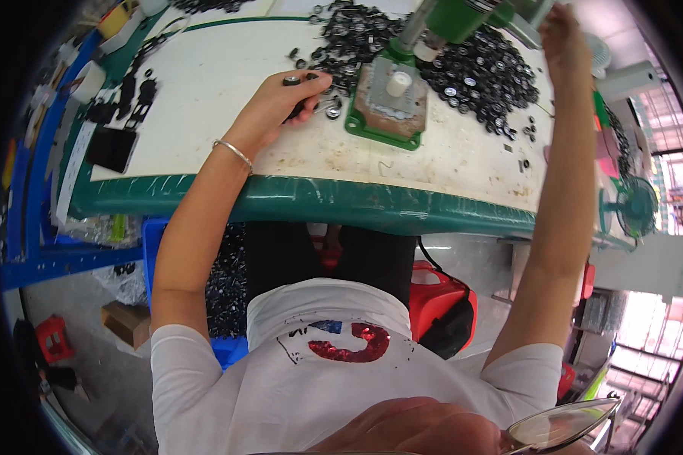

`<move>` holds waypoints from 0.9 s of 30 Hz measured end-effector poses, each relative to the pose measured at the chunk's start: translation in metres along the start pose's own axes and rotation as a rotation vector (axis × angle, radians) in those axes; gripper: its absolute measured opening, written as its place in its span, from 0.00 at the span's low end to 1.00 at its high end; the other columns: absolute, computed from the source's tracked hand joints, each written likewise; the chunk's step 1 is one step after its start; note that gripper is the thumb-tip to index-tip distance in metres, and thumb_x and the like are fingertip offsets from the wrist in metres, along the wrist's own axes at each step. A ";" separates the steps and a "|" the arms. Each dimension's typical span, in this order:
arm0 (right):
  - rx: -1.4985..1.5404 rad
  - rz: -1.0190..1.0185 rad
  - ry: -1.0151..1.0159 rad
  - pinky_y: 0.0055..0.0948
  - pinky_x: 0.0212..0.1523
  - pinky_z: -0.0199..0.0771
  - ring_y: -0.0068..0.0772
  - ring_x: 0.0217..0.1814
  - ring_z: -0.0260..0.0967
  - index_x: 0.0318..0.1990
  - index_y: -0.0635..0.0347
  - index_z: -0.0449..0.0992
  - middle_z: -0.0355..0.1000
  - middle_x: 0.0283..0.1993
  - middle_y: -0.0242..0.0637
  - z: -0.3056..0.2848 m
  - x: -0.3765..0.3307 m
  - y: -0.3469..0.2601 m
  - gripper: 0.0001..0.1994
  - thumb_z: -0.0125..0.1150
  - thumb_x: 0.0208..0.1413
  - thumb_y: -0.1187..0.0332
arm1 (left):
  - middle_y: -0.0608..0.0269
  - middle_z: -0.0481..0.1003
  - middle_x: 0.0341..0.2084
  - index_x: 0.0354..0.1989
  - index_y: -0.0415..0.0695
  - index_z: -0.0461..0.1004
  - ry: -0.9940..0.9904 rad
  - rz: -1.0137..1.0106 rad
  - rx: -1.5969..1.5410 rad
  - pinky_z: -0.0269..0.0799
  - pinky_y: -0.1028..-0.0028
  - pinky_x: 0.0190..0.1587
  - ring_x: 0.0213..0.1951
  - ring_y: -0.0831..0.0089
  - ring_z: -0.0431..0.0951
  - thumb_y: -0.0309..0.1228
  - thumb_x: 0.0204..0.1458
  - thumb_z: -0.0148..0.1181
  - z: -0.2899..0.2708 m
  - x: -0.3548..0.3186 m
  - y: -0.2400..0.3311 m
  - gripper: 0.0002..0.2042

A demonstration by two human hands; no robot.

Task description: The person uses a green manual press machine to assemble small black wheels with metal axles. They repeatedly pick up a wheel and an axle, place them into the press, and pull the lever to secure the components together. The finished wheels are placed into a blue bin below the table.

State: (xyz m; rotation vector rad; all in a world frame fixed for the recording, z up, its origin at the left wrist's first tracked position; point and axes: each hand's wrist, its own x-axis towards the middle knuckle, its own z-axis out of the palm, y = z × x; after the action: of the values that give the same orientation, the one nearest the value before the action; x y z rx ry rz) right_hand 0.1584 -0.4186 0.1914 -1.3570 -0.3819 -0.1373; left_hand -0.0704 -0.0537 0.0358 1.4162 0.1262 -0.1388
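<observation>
My left hand (277, 102) rests over the table just left of a green hand press (455, 21), its fingers curled around a few small black round parts (291, 80). Up at the far right my right hand (565, 44) is raised, its fingers closed at the end of the press's grey lever (525, 32); it is slightly blurred. On the press base (387, 136) lies a metal plate, and a short white cylinder (399, 83) stands on it under the press head. Loose round parts (332, 112) lie between my left hand and the base.
Heaps of black round parts (482, 80) spread behind and right of the press. A flat black rectangular object (112, 148) and black strips (129, 95) lie at the table's left. Green covering wraps the table's front edge (319, 201). Below stands a blue bin (153, 243) of small dark pieces.
</observation>
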 end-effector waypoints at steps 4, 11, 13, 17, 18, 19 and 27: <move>-0.562 0.130 0.082 0.24 0.32 0.68 0.23 0.31 0.70 0.38 0.59 0.76 0.73 0.30 0.32 0.029 -0.092 0.035 0.15 0.57 0.58 0.56 | 0.71 0.72 0.16 0.25 0.45 0.76 0.078 0.002 0.368 0.53 0.83 0.17 0.15 0.86 0.60 0.43 0.50 0.64 0.013 -0.002 0.001 0.14; -1.289 -0.159 -0.180 0.36 0.36 0.71 0.39 0.35 0.73 0.39 0.53 0.77 0.73 0.38 0.36 0.015 -0.172 0.108 0.10 0.63 0.50 0.63 | 0.70 0.72 0.17 0.24 0.40 0.76 0.010 0.189 0.857 0.60 0.79 0.23 0.19 0.85 0.64 0.35 0.45 0.67 0.010 -0.010 -0.009 0.11; -1.393 -0.193 -0.147 0.38 0.37 0.71 0.42 0.36 0.72 0.39 0.53 0.76 0.71 0.39 0.36 0.022 -0.183 0.117 0.10 0.63 0.50 0.64 | 0.73 0.72 0.19 0.28 0.39 0.77 0.018 0.234 0.814 0.62 0.78 0.26 0.21 0.84 0.64 0.30 0.45 0.68 0.007 -0.016 -0.012 0.08; -1.370 -0.150 -0.137 0.39 0.36 0.71 0.42 0.35 0.71 0.38 0.57 0.74 0.70 0.38 0.38 0.022 -0.183 0.117 0.09 0.62 0.51 0.66 | 0.70 0.76 0.26 0.42 0.42 0.78 0.013 0.204 0.411 0.59 0.85 0.24 0.25 0.87 0.67 0.25 0.48 0.64 0.012 -0.028 -0.006 0.11; -1.357 -0.156 -0.151 0.37 0.36 0.71 0.39 0.34 0.71 0.38 0.58 0.74 0.70 0.37 0.38 0.024 -0.184 0.116 0.08 0.62 0.51 0.69 | 0.69 0.76 0.27 0.45 0.41 0.77 -0.016 0.200 0.279 0.59 0.86 0.24 0.26 0.87 0.67 0.25 0.49 0.64 0.012 -0.030 -0.003 0.14; -1.294 -0.194 -0.155 0.34 0.36 0.71 0.36 0.34 0.71 0.38 0.59 0.74 0.70 0.37 0.37 0.025 -0.184 0.116 0.08 0.62 0.51 0.69 | 0.68 0.77 0.28 0.48 0.41 0.76 -0.048 0.201 0.139 0.58 0.87 0.23 0.27 0.87 0.68 0.25 0.49 0.63 0.013 -0.030 0.001 0.16; -0.646 -0.231 -0.244 0.24 0.41 0.72 0.28 0.39 0.72 0.44 0.59 0.78 0.72 0.39 0.37 0.092 -0.177 0.096 0.11 0.63 0.53 0.70 | 0.63 0.74 0.33 0.57 0.39 0.68 -0.165 0.241 -0.442 0.59 0.86 0.20 0.35 0.81 0.76 0.27 0.54 0.59 0.036 0.008 0.007 0.21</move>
State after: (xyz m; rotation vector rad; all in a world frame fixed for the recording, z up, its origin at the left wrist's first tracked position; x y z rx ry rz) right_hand 0.0065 -0.3305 0.0565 -1.9716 -0.7424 -0.3060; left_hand -0.0611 -0.0888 0.0462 0.9644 -0.1439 -0.0241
